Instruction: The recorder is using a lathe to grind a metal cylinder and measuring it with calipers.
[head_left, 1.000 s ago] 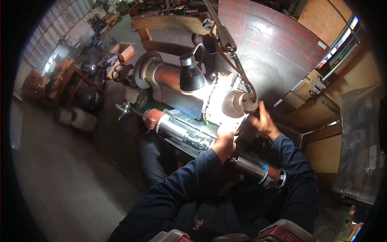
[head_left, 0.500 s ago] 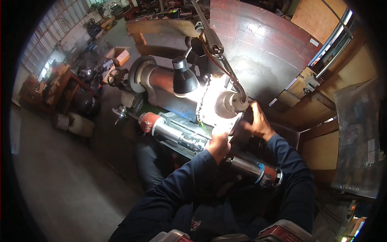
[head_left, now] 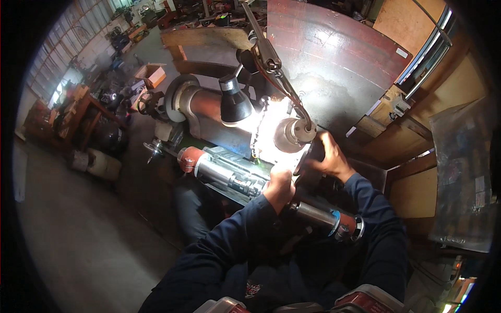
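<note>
Under strong lamp light, my two hands are close together at a metal bench machine (head_left: 220, 133). My left hand (head_left: 279, 189) is closed like a fist just below the glare, and whatever it grips is hidden. Up and to the right, my right hand (head_left: 334, 160) curls its fingers and thumb about a dark-edged part (head_left: 302, 159), mostly lost in shadow. A black cone lamp (head_left: 235, 108) and a second, grey lamp head (head_left: 293, 134) hang over this spot. Left of my left hand lies a shiny cylinder (head_left: 214, 169) with a red collar (head_left: 189, 158); another steel cylinder (head_left: 315, 213) lies to its right.
A jointed lamp arm (head_left: 271, 60) comes down from above. Behind stands a large reddish metal sheet (head_left: 334, 47). Wooden panels (head_left: 412, 195) and a plastic-covered sheet (head_left: 462, 177) flank the right side. At the left are a handwheel (head_left: 148, 103) and an open carton (head_left: 151, 75).
The whole view has shifted slightly, so the machine and lamps appear a little farther left. Both hands keep nearly the same place and grip.
</note>
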{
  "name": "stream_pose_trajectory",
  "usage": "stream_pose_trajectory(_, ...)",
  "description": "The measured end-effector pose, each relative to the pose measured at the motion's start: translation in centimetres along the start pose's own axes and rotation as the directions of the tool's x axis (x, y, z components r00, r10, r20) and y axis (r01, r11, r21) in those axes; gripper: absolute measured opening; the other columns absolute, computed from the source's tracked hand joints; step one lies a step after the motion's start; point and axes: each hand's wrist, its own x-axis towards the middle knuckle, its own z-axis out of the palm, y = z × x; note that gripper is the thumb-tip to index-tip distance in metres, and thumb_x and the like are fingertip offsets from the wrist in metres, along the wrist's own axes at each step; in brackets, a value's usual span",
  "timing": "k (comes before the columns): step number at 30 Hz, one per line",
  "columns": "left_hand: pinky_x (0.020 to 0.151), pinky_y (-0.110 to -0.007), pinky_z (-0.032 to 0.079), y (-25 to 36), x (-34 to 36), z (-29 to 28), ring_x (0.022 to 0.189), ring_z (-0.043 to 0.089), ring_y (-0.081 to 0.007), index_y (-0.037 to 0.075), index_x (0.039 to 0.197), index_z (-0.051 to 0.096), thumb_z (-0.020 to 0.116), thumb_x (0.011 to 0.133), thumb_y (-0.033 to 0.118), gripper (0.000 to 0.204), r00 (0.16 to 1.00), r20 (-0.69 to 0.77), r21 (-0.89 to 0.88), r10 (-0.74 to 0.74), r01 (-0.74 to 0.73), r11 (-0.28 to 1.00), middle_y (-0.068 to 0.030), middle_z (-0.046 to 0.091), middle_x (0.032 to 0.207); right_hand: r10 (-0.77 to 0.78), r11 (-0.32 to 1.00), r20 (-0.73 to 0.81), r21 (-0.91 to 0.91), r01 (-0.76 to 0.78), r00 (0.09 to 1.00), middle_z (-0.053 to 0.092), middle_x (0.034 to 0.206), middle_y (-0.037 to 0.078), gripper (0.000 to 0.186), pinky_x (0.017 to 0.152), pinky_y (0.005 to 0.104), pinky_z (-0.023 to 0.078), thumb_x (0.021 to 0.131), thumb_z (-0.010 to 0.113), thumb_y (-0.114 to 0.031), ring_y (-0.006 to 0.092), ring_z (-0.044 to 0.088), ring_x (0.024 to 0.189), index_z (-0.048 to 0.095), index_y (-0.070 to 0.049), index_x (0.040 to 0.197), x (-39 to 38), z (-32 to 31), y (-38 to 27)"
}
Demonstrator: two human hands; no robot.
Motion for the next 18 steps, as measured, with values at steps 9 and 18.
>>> stream_pose_trajectory(9,0.094,-0.045,0.045,-5.5,5.6,-9.0,0.103,0.056,-0.0182,0.011,0.123,0.053,0.038,0.100,0.018,0.028,0.850,0.436,0.568,0.296,-0.515,0.642,-0.0050,0.059,0.118,0.350,0.460,0.392,0.720,-0.520,0.851,0.060,0.117,0.021,0.086,0.084,0.0402,0.051,0.081,0.060,-0.071,0.0278,0.062,0.099,0.049,0.002,0.125,-1.0,5.6,7.4)
stream_pose_trajectory(18,0.094,-0.046,0.044,-2.0,2.0,-3.9,0.103,0.055,-0.0189,0.011,0.122,0.053,0.037,0.100,0.021,0.028,0.960,0.226,0.355,0.167,-0.241,0.903,-0.0048,0.058,0.118,0.338,-0.076,0.733,0.647,-0.759,0.591,0.055,0.126,0.017,0.070,0.067,0.0334,0.053,0.092,0.055,-0.056,0.0224,0.063,0.074,0.045,-0.003,0.137,0.2,3.1,2.8)
